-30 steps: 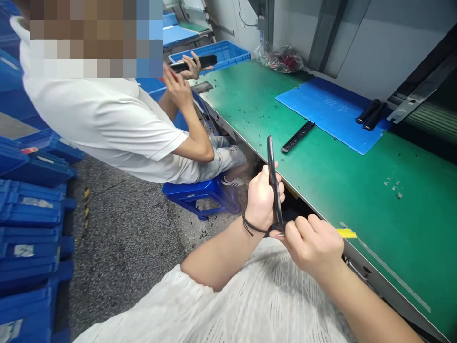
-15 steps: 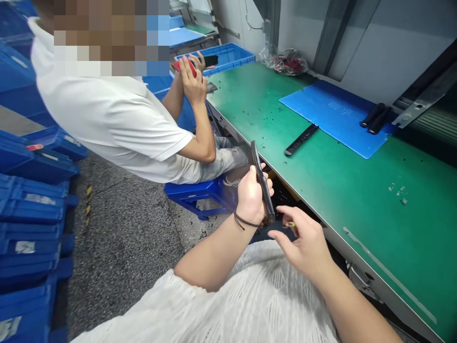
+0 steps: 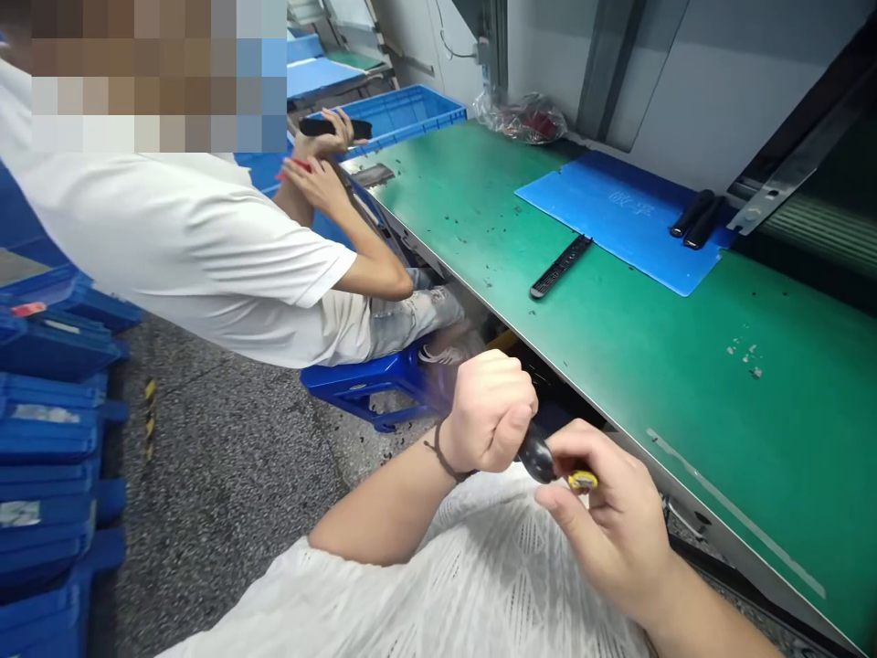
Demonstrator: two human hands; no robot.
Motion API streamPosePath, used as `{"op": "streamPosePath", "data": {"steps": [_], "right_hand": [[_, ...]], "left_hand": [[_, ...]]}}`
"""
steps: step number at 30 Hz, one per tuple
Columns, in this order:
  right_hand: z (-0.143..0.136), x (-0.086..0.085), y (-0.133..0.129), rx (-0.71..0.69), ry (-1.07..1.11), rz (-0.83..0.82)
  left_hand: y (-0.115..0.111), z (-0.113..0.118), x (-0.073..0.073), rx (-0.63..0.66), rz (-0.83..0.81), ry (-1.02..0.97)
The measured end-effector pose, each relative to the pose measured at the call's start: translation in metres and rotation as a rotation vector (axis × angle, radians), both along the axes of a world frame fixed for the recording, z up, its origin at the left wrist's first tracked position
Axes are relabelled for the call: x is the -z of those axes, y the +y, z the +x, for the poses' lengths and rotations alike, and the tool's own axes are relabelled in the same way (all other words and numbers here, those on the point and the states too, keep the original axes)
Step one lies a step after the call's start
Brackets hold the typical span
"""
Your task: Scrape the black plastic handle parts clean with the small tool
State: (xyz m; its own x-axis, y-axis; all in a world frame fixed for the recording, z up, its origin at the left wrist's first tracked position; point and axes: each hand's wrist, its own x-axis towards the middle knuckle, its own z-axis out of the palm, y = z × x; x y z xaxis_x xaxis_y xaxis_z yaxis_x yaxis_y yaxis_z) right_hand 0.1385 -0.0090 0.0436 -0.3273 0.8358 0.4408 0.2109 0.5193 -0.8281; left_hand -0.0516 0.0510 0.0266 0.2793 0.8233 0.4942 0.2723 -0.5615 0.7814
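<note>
My left hand (image 3: 490, 411) is wrapped round a black handset-like piece (image 3: 536, 455), whose rounded end sticks out toward my right hand. Beside that end, my right hand (image 3: 609, 516) is curled round a small yellow-ended tool (image 3: 583, 480); most of the tool is hidden by the fingers. The thumb and forefinger are close to the black piece, and whether they touch it is hard to tell. A black remote control (image 3: 560, 266) lies on the green table (image 3: 685, 366), partly against a blue sheet (image 3: 617, 215).
Two black pieces (image 3: 699, 219) lie on the blue sheet. A seated person (image 3: 206, 238) at the left holds a red item and a black item. Blue crates (image 3: 47, 411) stand at the far left, a blue bin (image 3: 411, 114) behind the table, and a plastic bag (image 3: 527, 119) near the wall.
My left hand has turned over, tipping the black piece's rounded end toward me. My right hand has moved closer in, lower in view. The seated person's hands have shifted, and the whole view has moved slightly.
</note>
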Motion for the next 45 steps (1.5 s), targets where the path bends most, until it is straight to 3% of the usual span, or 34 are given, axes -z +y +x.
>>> {"op": "streamPosePath", "data": {"steps": [6,13,20,26,30,34,36,41,45], "right_hand": [[0.028,-0.001,0.008,-0.022,-0.384,0.325],[0.023,-0.012,0.017,-0.009,-0.546,0.316],[0.022,-0.011,0.021,0.084,-0.591,0.454],[0.022,-0.002,0.015,0.260,-0.615,0.668],[0.020,0.007,0.015,0.422,-0.613,0.794],[0.020,0.014,0.019,0.497,-0.640,0.873],[0.020,0.017,0.022,0.503,-0.616,0.882],[0.025,0.021,0.028,0.436,-0.409,0.686],[0.038,0.014,0.030,0.263,-0.248,0.508]], "left_hand": [[0.008,0.006,0.001,0.060,0.083,0.038],[0.009,0.015,0.003,0.152,0.292,0.068],[0.006,0.019,0.005,0.093,0.274,0.080],[-0.004,0.025,0.008,-0.006,0.161,0.019],[-0.017,0.034,0.009,-0.109,0.010,-0.038],[-0.026,0.038,0.012,-0.164,-0.163,-0.059],[-0.027,0.039,0.011,-0.097,-0.238,-0.080],[-0.026,0.045,0.014,0.283,-0.482,-0.246],[-0.024,0.045,0.022,0.282,-0.550,-0.309]]}}
